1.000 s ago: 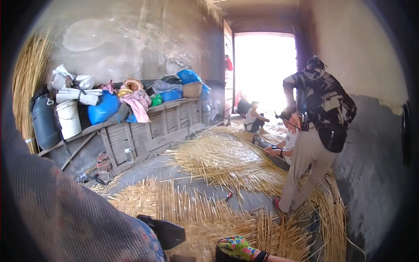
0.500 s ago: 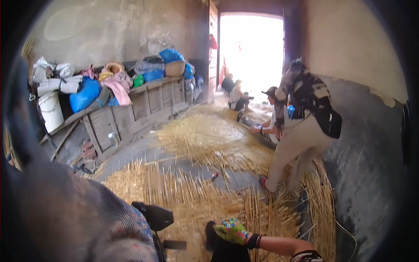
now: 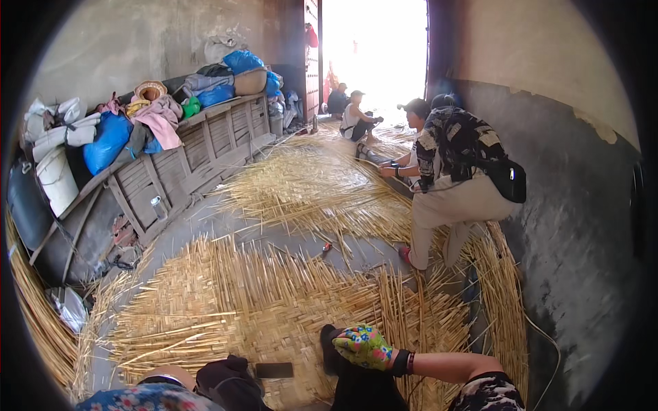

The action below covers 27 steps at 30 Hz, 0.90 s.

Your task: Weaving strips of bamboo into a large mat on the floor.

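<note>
My right hand (image 3: 363, 346), in a bright flowered glove with a black wristband, comes in from the lower right. It rests on a black shoe or trouser leg (image 3: 356, 387) at the near edge of a woven straw mat (image 3: 260, 301). Its fingers are curled under, and I cannot tell whether they hold anything. A small flat black object (image 3: 274, 370) lies on the mat just left of the hand. My left hand is out of view; only a blue flowered cloth (image 3: 137, 399) and a dark rounded shape (image 3: 229, 380) show at the bottom left.
A person in a patterned shirt (image 3: 456, 185) bends over straw by the right wall. Two more people (image 3: 356, 120) sit near the bright doorway. A wooden cart (image 3: 192, 154) piled with bags and cloth stands on the left. A second straw mat (image 3: 322, 188) lies beyond.
The view has swung down and to the right. My gloved right hand has come further into the picture, up and to the left. The bending person has stooped lower.
</note>
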Each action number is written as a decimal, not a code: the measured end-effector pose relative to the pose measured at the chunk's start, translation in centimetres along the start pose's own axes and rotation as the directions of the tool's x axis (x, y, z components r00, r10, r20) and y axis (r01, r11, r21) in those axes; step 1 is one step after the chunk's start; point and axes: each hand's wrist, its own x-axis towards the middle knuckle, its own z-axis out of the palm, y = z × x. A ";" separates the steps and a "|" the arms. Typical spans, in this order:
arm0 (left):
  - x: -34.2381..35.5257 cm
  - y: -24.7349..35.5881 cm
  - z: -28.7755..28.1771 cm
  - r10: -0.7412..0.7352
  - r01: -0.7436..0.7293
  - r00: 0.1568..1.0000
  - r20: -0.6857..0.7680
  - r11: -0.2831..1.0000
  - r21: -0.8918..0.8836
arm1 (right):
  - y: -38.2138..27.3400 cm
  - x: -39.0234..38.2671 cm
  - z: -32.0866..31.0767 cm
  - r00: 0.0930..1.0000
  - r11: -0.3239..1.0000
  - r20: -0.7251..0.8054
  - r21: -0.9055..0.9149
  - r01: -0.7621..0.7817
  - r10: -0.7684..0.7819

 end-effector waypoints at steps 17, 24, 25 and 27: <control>-0.8 -4.1 0.3 -0.004 0.020 0.999 0.036 0.894 -0.447 | -0.2 -0.9 0.4 0.990 0.992 0.074 -0.058 -0.114 0.119; -0.5 -4.1 0.9 -0.147 0.286 0.922 0.357 0.882 -0.375 | -0.6 -1.4 -0.8 0.997 0.996 -0.048 -0.049 -0.068 0.066; -0.6 -4.2 0.8 -0.181 0.336 0.889 0.421 0.882 -0.331 | -0.6 -1.4 -0.9 0.997 0.996 -0.031 -0.053 -0.075 0.073; -1.3 -4.3 0.4 -0.248 0.417 0.798 0.549 0.885 -0.207 | 0.5 -1.1 -1.4 0.998 0.998 -0.008 0.000 -0.058 0.058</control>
